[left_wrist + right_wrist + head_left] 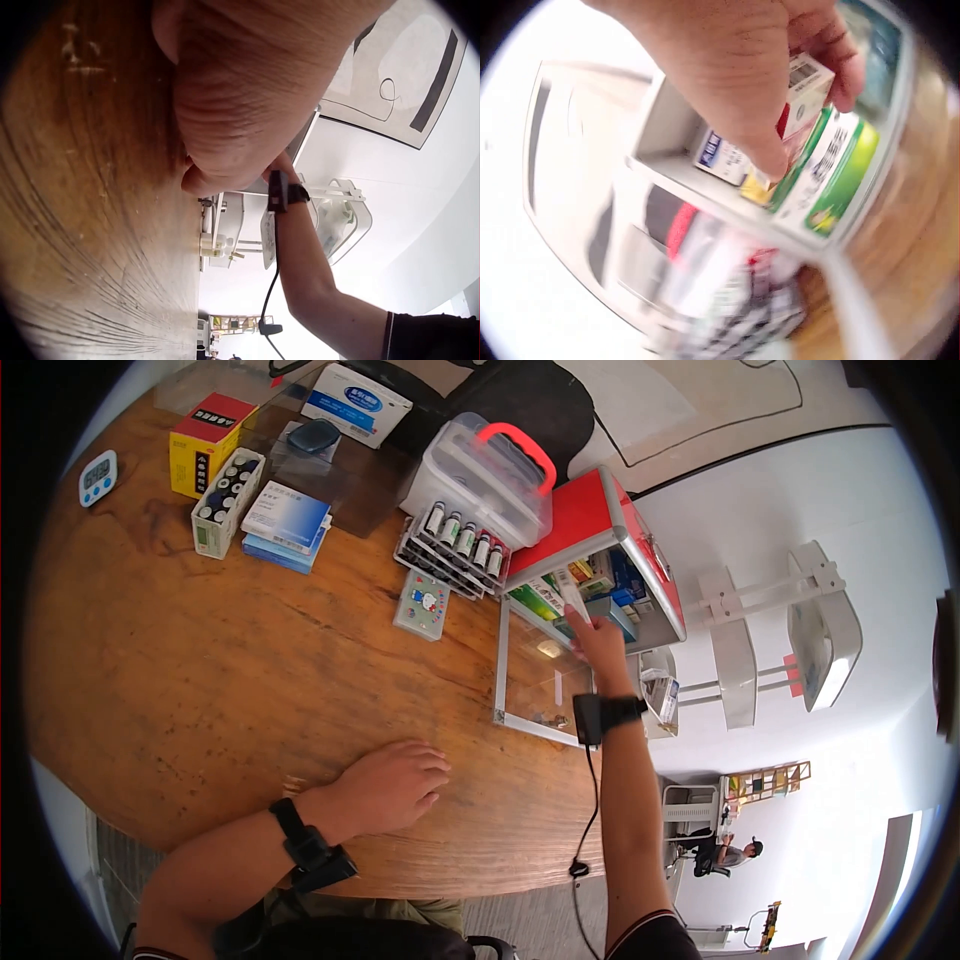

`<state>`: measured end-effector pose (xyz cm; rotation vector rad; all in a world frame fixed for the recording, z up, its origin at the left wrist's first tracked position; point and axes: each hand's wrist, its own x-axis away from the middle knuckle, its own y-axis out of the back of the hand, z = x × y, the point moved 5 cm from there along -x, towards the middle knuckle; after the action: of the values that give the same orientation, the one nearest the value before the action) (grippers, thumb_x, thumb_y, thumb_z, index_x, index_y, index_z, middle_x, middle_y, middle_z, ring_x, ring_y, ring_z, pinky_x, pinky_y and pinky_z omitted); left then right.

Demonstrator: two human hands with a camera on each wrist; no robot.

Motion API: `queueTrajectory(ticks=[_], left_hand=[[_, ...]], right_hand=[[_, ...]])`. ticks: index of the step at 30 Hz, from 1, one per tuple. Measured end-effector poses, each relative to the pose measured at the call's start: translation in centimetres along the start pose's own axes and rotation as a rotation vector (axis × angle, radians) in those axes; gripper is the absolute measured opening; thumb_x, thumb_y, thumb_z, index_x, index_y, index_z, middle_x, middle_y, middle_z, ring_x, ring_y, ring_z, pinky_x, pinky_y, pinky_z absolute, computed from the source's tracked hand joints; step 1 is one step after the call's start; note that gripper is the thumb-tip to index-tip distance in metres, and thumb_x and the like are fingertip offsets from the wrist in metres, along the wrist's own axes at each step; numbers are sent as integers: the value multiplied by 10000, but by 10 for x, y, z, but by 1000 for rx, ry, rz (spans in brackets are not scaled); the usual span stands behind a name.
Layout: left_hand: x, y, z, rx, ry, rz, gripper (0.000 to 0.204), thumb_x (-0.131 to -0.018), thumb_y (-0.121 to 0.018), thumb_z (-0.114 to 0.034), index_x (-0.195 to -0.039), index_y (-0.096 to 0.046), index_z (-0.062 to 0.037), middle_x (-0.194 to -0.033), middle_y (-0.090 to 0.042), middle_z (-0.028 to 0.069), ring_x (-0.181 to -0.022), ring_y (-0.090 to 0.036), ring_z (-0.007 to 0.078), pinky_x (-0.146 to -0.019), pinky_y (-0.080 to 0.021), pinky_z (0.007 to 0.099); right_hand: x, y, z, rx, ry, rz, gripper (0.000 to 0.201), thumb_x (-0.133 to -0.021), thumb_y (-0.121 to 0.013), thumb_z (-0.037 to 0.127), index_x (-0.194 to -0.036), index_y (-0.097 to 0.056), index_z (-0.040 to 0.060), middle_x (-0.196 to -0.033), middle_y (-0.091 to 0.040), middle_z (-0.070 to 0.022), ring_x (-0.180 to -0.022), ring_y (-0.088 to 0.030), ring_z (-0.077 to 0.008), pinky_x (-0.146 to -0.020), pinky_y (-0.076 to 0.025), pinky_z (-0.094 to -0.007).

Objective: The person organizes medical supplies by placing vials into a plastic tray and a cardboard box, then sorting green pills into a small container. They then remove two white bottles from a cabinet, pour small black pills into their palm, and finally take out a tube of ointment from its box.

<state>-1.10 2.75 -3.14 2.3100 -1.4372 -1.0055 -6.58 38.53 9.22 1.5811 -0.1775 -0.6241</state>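
Observation:
A red cabinet [570, 525] with metal edges stands at the table's back right, its clear door [545, 675] lowered onto the wood. At its opening, my right hand [600, 645] pinches a small white box [807, 88] between thumb and fingers, in the right wrist view. Right beside that box lies a green and white box [832, 169]; a white and blue box [721, 157] is deeper inside. My left hand [395, 788] rests on the table near the front edge, fingers loosely bent, holding nothing.
Left of the cabinet are a clear case with a red handle [480, 480], racks of small bottles [455, 550] and a decorated case [422, 605]. Farther left stand a yellow box [205, 450], a bottle carton [225, 505], blue and white boxes [287, 520] and a timer [98, 478].

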Motion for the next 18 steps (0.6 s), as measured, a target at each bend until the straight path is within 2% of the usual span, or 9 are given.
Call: queueTrajectory(ticks=[2,4,6,8,11,13,14,16,18], left_hand=[[-3,3,-1,18,-7,9,241,-918,-658,-159,-1103,-708,-12,-1239,-686,139,-1239,-589,309,-1112,-435,444],[-6,8,0,116,104,38,334,-906,-693,-194,-1186,-684,-12,-1244,-685,150,-1241,-585,328,-1076,-461,453],[-8,20,-9,116,180,-51,409,-884,-720,-196,-1245,-645,-20,-1268,-661,159,-1229,-590,342,-1050,-475,453],[-10,32,-19,114,257,-129,494,-862,-746,-199,-1304,-606,-27,-1292,-638,169,-1218,-594,355,-1024,-489,452],[-17,49,-32,139,129,-300,742,-786,-821,-168,-1451,-504,-81,-1437,-532,188,-1256,-579,376,-1012,-511,437],[-16,46,-34,78,125,-260,721,-788,-816,-151,-1439,-515,-75,-1438,-533,184,-1247,-589,366,-991,-526,426],[-15,45,-34,24,106,-237,701,-790,-811,-134,-1427,-526,-70,-1440,-534,180,-1238,-598,356,-970,-541,415],[-12,43,-25,-4,106,-228,658,-789,-805,-89,-1394,-548,-45,-1429,-544,192,-1245,-604,345,-984,-534,392],[-12,42,-18,-26,107,-230,616,-789,-799,-44,-1361,-569,-21,-1417,-555,204,-1252,-610,334,-998,-526,368]], right_hand=[[49,-15,-5,-989,-437,392,562,-916,-653,612,-931,-669,51,-776,-677,-83,-749,-685,-215,-652,-535,-330],[107,-7,29,-1207,-470,284,546,-1018,-496,601,-957,-643,79,-804,-668,-50,-717,-644,-135,-613,-506,-272],[162,-12,72,-1548,-478,303,541,-1071,-393,549,-1099,-620,59,-840,-674,-59,-737,-653,-157,-648,-522,-294],[207,-24,112,-1690,-512,434,547,-1108,-278,494,-1246,-570,53,-912,-679,-81,-762,-657,-181,-696,-539,-325],[250,-45,153,-1843,-503,548,532,-1122,-279,436,-1356,-533,32,-1052,-669,-98,-900,-653,-182,-822,-533,-327],[259,-39,168,-1673,-381,386,519,-1130,-289,383,-1433,-471,3,-1191,-630,-102,-1046,-612,-162,-926,-495,-303],[260,-42,166,-1685,-384,406,519,-1130,-289,383,-1433,-471,3,-1191,-630,-102,-1046,-612,-162,-926,-495,-303],[256,-43,158,-1527,-148,474,511,-1134,-305,341,-1482,-407,-19,-1254,-602,-90,-1137,-559,-138,-988,-444,-272],[256,-46,143,-1452,-46,465,542,-1128,-303,399,-1447,-427,-22,-1229,-620,-114,-1082,-606,-168,-927,-493,-300]])
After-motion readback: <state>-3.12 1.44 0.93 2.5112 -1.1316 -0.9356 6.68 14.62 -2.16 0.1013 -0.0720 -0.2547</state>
